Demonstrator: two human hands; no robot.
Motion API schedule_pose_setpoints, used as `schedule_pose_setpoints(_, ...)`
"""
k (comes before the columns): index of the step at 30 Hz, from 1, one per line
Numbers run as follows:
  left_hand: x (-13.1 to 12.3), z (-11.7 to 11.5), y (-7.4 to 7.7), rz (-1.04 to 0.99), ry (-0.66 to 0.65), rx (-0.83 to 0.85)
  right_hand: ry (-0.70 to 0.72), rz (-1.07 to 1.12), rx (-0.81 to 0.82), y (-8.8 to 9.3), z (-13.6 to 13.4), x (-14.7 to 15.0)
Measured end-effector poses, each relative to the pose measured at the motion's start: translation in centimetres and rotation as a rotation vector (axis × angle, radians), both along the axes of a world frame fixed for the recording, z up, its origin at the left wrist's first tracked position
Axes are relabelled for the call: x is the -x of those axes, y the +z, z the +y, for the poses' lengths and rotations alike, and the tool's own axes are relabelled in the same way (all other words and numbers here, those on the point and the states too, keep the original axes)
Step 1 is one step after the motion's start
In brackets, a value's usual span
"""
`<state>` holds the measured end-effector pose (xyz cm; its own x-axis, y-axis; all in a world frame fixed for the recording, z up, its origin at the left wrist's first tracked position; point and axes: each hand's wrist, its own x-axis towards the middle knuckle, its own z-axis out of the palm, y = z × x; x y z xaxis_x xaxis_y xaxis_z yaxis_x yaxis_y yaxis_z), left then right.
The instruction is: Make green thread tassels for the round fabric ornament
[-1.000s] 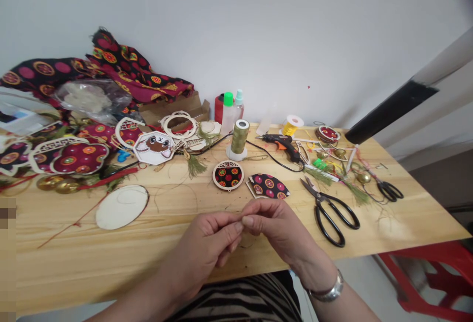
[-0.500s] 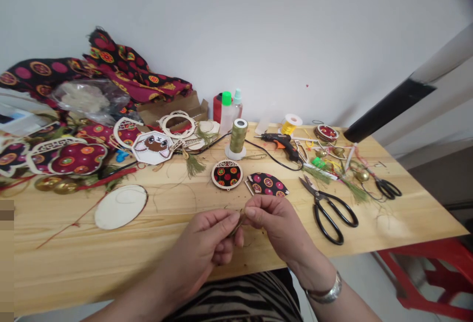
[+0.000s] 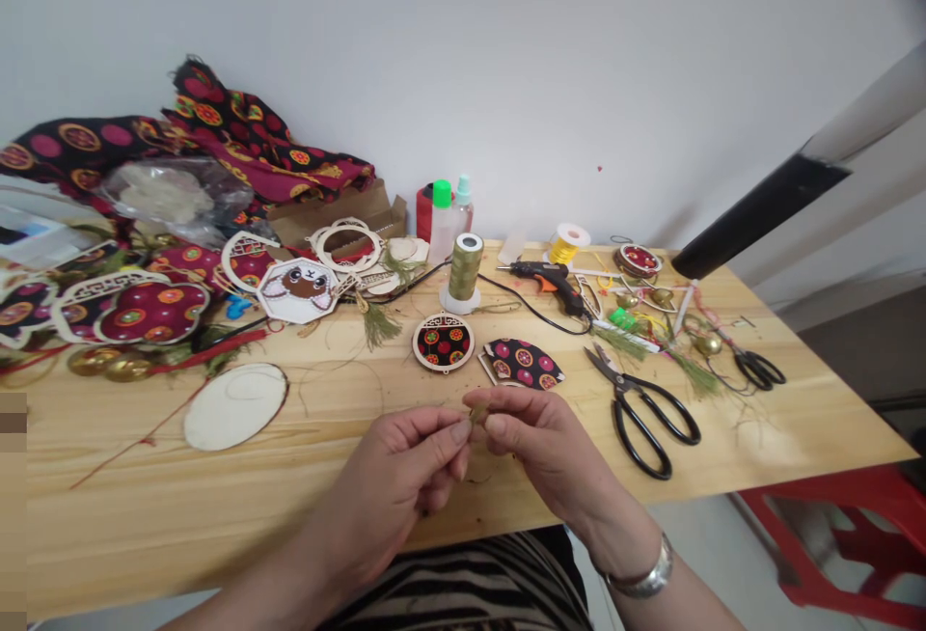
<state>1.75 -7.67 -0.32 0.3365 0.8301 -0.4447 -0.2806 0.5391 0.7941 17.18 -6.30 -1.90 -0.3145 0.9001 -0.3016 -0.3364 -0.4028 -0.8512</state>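
Observation:
Between my fingertips is a small bit of olive-green thread (image 3: 477, 413), mostly hidden by the fingers. My left hand (image 3: 416, 462) pinches it from the left with thumb and forefinger. From the right, my right hand (image 3: 542, 443) grips the same thread, its thumb and fingers almost touching the left hand's. Just beyond the hands lie a round wooden-framed fabric ornament (image 3: 444, 342) and a fan-shaped fabric piece (image 3: 524, 364). A spool of olive thread (image 3: 465, 269) stands upright behind them. Black-handled scissors (image 3: 640, 409) lie to the right of my right hand.
A glue gun (image 3: 550, 284) with its cord and a yellow spool (image 3: 568, 245) lie farther back. Patterned cloth (image 3: 246, 129) and several ornaments are heaped at left, near a white oval disc (image 3: 236, 406). Smaller scissors (image 3: 758, 369) lie right; a red stool (image 3: 846, 534) stands beside the table.
My right fingers have shifted slightly and more of the green thread shows between the fingertips. Both hands stay together in about the same place.

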Motion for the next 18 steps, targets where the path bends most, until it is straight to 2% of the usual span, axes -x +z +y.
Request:
schedule_pose_setpoints(6, 0.0, -0.2, 0.1, 0.065, -0.045, -0.025, 0.011, 0.068, -0.004, -0.2, 0.0, 0.2)
schedule_pose_setpoints(10, 0.1, -0.3, 0.0, 0.074, -0.078, -0.022, -0.042, 0.041, -0.03, 0.1, 0.0, 0.6)
schedule_pose_setpoints(18, 0.2, -0.2, 0.1, -0.133, -0.012, 0.104, -0.109, -0.065, -0.117, -0.1, -0.4, 1.0)
